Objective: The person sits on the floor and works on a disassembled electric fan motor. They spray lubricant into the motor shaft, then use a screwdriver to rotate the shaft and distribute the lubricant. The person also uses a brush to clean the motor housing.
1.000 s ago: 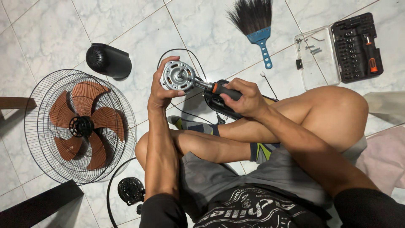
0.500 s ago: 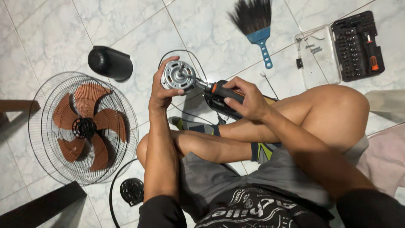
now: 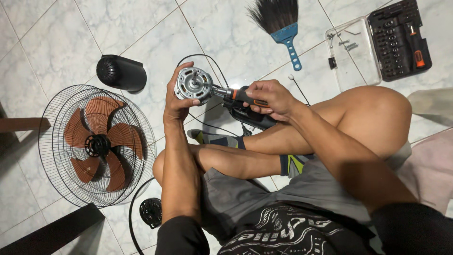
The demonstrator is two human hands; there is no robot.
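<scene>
Head view, motor: a round silver metal fan motor [image 3: 193, 85], ribbed and shiny with a short shaft at its centre, is held up above the white marbled tile floor [image 3: 56, 42], in front of the raised knees.
Head view, left hand: the left hand [image 3: 177, 101] is cupped under and around the motor, its grip closed on the rim, with the forearm rising straight from below.
Head view, right hand: the right hand [image 3: 269, 97] is wrapped closed around a black and orange electric screwdriver [image 3: 238, 97], whose tip is pressed against the motor's side; the wrist is bent inward over the knee.
Head view, hidden parts: the screwdriver's body is mostly covered by fingers, and a dark object beneath it is hard to make out.
Head view, floor left: a round wire fan guard [image 3: 96, 146] with brown plastic blades is laid flat beside a black plastic motor housing [image 3: 121, 72].
Head view, floor top: a blue-handled black-bristled brush [image 3: 283, 23] and an open black bit case [image 3: 398, 40] with a clear lid are seen, the case cut off at the edge.
</scene>
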